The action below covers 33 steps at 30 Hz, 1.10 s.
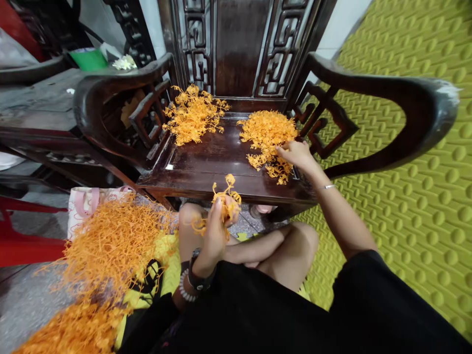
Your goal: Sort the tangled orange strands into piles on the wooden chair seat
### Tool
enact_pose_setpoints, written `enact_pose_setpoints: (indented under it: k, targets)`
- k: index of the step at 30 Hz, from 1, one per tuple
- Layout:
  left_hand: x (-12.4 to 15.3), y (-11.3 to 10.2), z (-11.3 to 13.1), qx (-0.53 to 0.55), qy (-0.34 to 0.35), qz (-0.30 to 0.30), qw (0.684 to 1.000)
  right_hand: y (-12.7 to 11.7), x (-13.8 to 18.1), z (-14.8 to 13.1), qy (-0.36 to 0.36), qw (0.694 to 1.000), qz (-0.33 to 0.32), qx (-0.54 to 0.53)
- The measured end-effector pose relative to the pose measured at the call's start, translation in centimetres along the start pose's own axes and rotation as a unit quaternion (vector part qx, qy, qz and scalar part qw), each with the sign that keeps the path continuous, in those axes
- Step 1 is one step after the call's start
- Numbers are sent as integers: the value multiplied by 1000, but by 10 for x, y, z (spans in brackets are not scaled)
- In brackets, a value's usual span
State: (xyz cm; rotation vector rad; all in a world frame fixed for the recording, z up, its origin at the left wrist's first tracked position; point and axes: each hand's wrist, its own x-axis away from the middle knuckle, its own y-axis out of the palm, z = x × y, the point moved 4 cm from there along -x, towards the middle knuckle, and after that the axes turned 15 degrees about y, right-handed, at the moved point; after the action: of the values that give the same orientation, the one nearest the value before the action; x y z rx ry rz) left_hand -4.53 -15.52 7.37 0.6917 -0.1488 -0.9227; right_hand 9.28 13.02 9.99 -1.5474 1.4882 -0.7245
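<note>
My left hand [217,223], raised above my lap, is closed around a small bunch of orange curly-ended strands [229,183]; their looped tips stick out over the fingers. On the seat of a dark wooden chair [217,162], my right hand [296,153] pinches at the near right edge of a heap of similar orange curly pieces [268,129]. Its fingertips are partly hidden among the pieces. A second heap of orange curly pieces [194,115] lies on the left half of the seat.
Left of my legs rises a big pile of thin orange strands [118,236], with a denser orange pile [73,330] nearer me. A pink-handled bag [79,209] stands behind. Curved armrests [372,86] flank the seat. Yellow bumpy matting [413,206] is at right; a green container [88,59] at upper left.
</note>
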Motion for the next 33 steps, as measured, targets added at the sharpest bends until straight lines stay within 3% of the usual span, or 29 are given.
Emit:
enact_pose_setpoints:
  k: [2,4,6,9,12,15,19,22,24,27,29,33]
  targets:
    - [-5,2,-1,31,-19,-10,999,-5,28,-8,-73,994,44,-66]
    - [-7,2,-3,40,-35,-16,998,-16,65,-26,-159,970,45,-176]
    - [-7,3,-7,30,-47,-41,998,-24,105,-51,-238,939,-24,-246]
    - [-2,0,-16,-31,-37,-66,997,-27,156,-84,-352,897,-139,-230]
    - [-1,-4,-22,-104,-18,-61,993,-24,179,-95,-391,867,-200,-238]
    - [-15,2,-24,-167,-22,-91,981,-23,166,-82,-311,880,-157,-321]
    - [-61,35,-21,-232,12,-252,940,-28,115,-45,-127,882,-16,-454]
    - [-105,66,-12,-351,113,-338,866,-28,73,-20,-61,876,15,-478]
    - [-132,87,-7,-436,175,-369,802,-28,50,-7,-57,896,22,-440]
    - [-165,113,-9,-516,194,-413,725,-29,27,5,-71,936,59,-340]
    - [-181,124,-15,-522,183,-433,712,-28,19,11,-61,942,47,-328]
    - [-191,135,-22,-452,198,-419,762,-27,21,11,-44,891,-48,-449]
